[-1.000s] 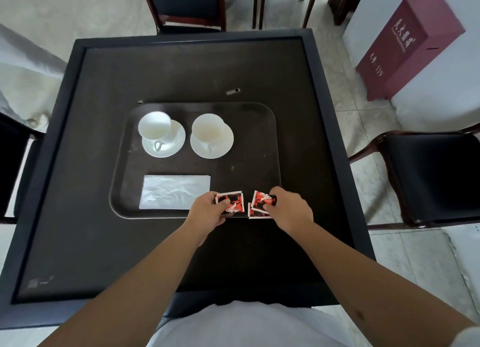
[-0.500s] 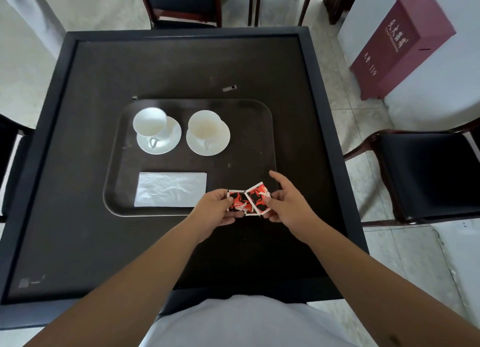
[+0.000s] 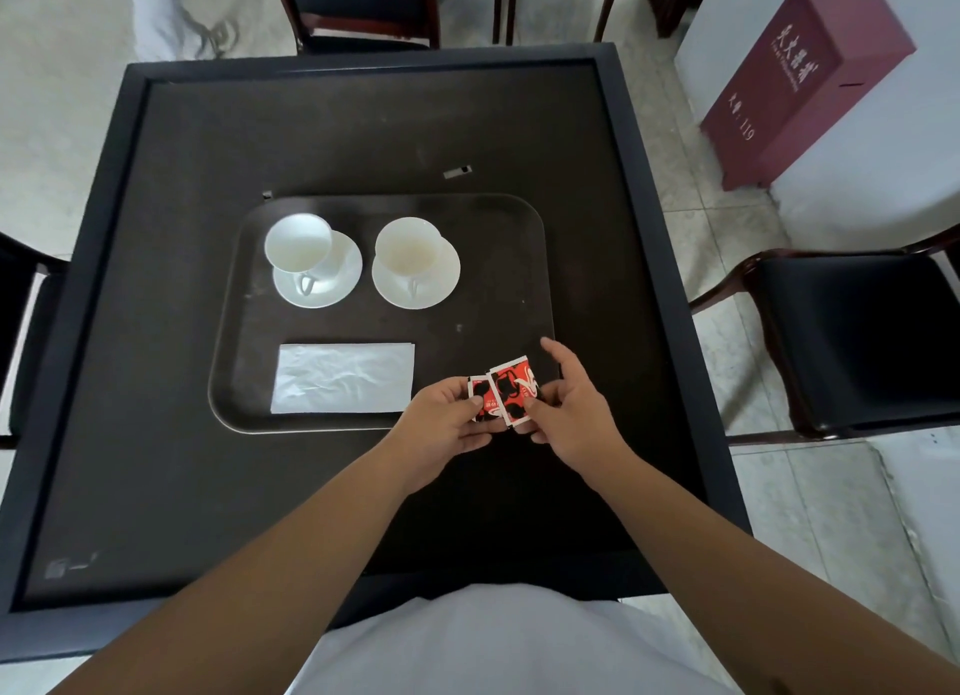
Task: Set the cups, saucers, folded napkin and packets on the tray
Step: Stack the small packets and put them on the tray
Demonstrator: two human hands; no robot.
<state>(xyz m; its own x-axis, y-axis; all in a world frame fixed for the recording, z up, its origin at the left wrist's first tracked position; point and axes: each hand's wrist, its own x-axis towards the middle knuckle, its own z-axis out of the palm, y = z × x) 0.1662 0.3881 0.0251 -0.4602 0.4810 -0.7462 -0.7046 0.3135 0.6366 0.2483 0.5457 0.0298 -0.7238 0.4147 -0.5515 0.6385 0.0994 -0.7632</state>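
Both forearms reach forward from the bottom of the view over the near part of the dark table (image 3: 156, 330), above a white shirt (image 3: 493, 642) at the lower edge. The left hand (image 3: 447, 426) has its fingers curled, with the thumb pinching the left packet (image 3: 480, 400) from the near side. The right hand (image 3: 571, 413) pinches the right packet (image 3: 511, 390) between thumb and curled fingers, while its forefinger sticks out straight, pointing away over the tray's corner. The two red, black and white packets touch or overlap edge to edge, held at the near right corner of the tray (image 3: 467, 216); whether they rest on it or are lifted just above it cannot be told. The fingers hide the near edges of both packets, and their print is too small to read.

Left of the hands, the folded white napkin (image 3: 343, 377) lies flat on the tray's near half. Farther back, two white cups sit on saucers side by side: the left cup (image 3: 298, 242) on the left saucer (image 3: 343, 278), the right cup (image 3: 410, 250) on the right saucer (image 3: 441, 278), both handles turned toward the person. Beyond the tray a small pale scrap (image 3: 457, 171) lies on the table.
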